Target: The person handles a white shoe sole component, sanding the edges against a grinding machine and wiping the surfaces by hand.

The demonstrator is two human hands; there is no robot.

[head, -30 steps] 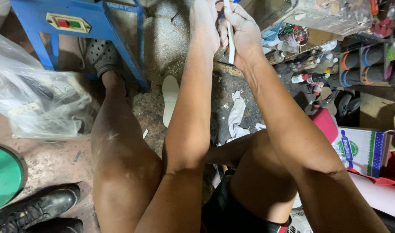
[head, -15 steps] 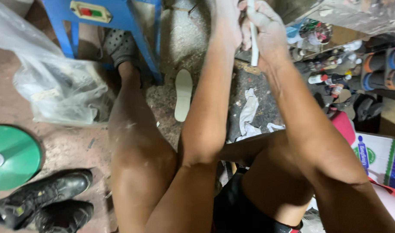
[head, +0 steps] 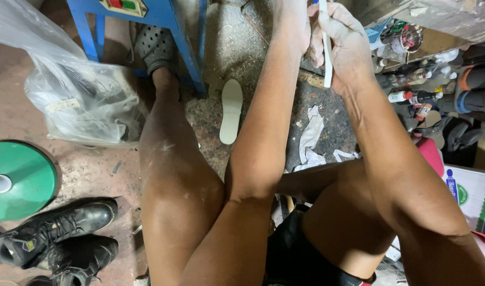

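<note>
- The right hand (head: 344, 45) is at the far edge of the view, its grip closed around a thin white strip (head: 326, 53), seemingly a shoe insole seen edge-on, that hangs down from the fingers.
- The left hand (head: 294, 24) is just beside it, touching or nearly touching the same strip; the top of that hand is cut off by the frame, so I cannot tell whether its grip is closed on the strip or only steadying it.
- Both forearms reach out over the person's bare knees, above a dusty floor (head: 94, 175).
- A second white insole (head: 231, 111) lies flat on the floor, between the left shin and left forearm, near the blue machine stand (head: 184, 37).
- White scraps (head: 311, 137) lie on the floor to the right of it.
- A clear plastic bag (head: 78, 90) sits to the left, a green round base (head: 17, 180) and a pair of black boots (head: 57, 238) nearer still on the left.
- Bottles and tubes (head: 412, 95) crowd the far right.
- Risks, as I judge them: the strip is thin and held out in the air, so it could flex or slip down onto the dirty floor if the fingers loosen; a dropped piece could be lost among the scraps.
</note>
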